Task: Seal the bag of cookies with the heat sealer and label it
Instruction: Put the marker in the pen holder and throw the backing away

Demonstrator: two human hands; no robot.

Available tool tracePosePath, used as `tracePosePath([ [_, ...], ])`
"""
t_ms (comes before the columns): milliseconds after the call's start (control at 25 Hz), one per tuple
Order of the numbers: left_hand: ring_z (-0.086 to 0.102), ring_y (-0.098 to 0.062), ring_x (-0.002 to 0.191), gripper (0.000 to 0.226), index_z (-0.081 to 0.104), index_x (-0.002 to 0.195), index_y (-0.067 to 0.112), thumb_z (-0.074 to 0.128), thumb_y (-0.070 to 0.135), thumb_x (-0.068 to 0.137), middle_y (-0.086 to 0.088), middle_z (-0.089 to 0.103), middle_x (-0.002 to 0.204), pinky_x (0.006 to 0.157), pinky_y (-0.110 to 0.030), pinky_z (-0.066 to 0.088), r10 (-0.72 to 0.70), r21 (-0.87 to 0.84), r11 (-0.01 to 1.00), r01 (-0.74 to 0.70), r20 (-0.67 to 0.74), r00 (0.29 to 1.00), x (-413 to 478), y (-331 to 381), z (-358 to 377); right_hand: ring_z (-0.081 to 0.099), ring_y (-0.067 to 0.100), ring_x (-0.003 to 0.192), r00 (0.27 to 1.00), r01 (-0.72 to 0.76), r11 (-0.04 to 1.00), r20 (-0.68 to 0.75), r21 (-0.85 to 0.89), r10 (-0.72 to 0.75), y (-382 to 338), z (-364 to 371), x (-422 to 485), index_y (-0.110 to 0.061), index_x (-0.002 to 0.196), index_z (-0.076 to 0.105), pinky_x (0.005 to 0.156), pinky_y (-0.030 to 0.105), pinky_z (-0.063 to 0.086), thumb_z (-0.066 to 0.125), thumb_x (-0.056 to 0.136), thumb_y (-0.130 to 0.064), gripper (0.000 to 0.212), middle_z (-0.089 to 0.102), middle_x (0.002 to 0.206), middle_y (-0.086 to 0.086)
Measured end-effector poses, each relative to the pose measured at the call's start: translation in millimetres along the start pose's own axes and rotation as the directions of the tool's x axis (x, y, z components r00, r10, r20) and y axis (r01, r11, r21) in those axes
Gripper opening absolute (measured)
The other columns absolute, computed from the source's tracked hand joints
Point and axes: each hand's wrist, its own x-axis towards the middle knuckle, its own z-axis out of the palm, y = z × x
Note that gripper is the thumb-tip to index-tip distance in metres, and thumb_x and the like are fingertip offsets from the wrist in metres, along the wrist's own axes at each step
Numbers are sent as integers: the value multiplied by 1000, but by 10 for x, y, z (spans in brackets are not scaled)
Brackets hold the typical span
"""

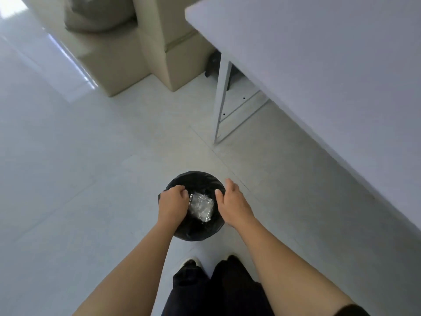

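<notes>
Head view, looking steeply down. 2 bare hands reach over a small round bin (196,231) lined with a black bag, standing on the pale tiled floor (79,167) just ahead of the person's 2 shoes (190,263). The left hand (173,202) has its fingers curled at the bin's left rim; whether they pinch anything cannot be told. The right hand (232,201) hovers over the right rim, fingers straight, thumb spread, holding nothing. Crumpled clear plastic (201,207) lies inside the bin between the hands; whether it is the cookie bag cannot be told. A white table (319,65) on a grey leg (222,99) stands to the right, with beige furniture (118,71) beyond.
</notes>
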Motion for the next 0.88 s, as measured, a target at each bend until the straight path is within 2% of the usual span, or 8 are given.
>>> tracePosePath([
  [160, 59, -32, 106, 34, 59, 121, 4, 41, 14, 94, -17, 67, 112, 92, -35, 43, 159, -61, 984, -169, -134, 978, -695, 1114, -1186, 46, 33, 119, 981, 133, 988, -149, 76, -121, -948, -1221, -704, -8, 139, 25, 95, 41, 41, 30, 99, -31, 46, 41, 138, 17],
  [200, 58, -31, 106, 35, 57, 123, 3, 40, 14, 95, -17, 67, 112, 93, -35, 42, 210, -51, 974, -220, -154, 965, -863, 1380, -1410, 46, 32, 119, 971, 132, 987, -211, 96, -110, -1113, -1497, -881, -7, 137, 28, 94, 41, 41, 30, 99, -30, 44, 43, 136, 17],
  [280, 57, -29, 93, 33, 59, 119, 0, 39, 12, 95, -16, 67, 100, 89, -36, 42, 289, -41, 953, -301, -192, 938, -1134, 1824, -1658, 47, 33, 116, 947, 104, 986, -316, 127, -59, -1297, -1933, -1177, -7, 131, 34, 91, 43, 43, 30, 99, -30, 40, 46, 132, 16],
  [360, 55, -27, 86, 32, 59, 113, -3, 38, 12, 96, -17, 65, 94, 83, -37, 42, 377, -31, 922, -387, -162, 912, -1412, 2264, -1739, 45, 32, 119, 907, 56, 994, -420, 97, -10, -1295, -2336, -1484, -7, 133, 34, 92, 44, 42, 31, 99, -31, 41, 46, 133, 15],
  [480, 55, -30, 113, 38, 50, 131, 4, 35, 18, 98, -16, 61, 123, 94, -37, 42, 509, -48, 859, -509, -3, 860, -1771, 2913, -1550, 43, 31, 120, 807, -95, 994, -581, 45, 104, -937, -2897, -1835, -7, 137, 31, 91, 43, 40, 30, 99, -32, 45, 44, 136, 13],
  [600, 45, -27, 128, 42, 42, 138, 7, 35, 21, 99, -12, 50, 140, 106, -36, 35, 685, -21, 724, -689, 129, 717, -2089, 3470, -1147, 44, 32, 119, 680, -232, 967, -693, 107, 240, -316, -3360, -2200, -5, 136, 32, 93, 41, 39, 30, 100, -32, 45, 44, 137, 14],
  [720, 37, -25, 135, 46, 34, 142, 8, 33, 26, 100, -9, 41, 147, 110, -35, 29, 769, -24, 604, -796, 279, 575, -2478, 3938, -655, 39, 32, 126, 562, -348, 914, -734, 209, 381, 448, -3627, -2647, -4, 137, 31, 100, 41, 35, 31, 100, -32, 47, 39, 142, 15],
  [880, 23, -24, 142, 52, 21, 147, 11, 27, 32, 101, -7, 23, 156, 114, -37, 21, 794, -18, 467, -884, 450, 410, -3050, 4602, 224, 25, 30, 137, 410, -481, 803, -720, 351, 560, 1621, -3838, -3196, -5, 141, 26, 110, 41, 24, 32, 99, -35, 52, 28, 150, 15],
])
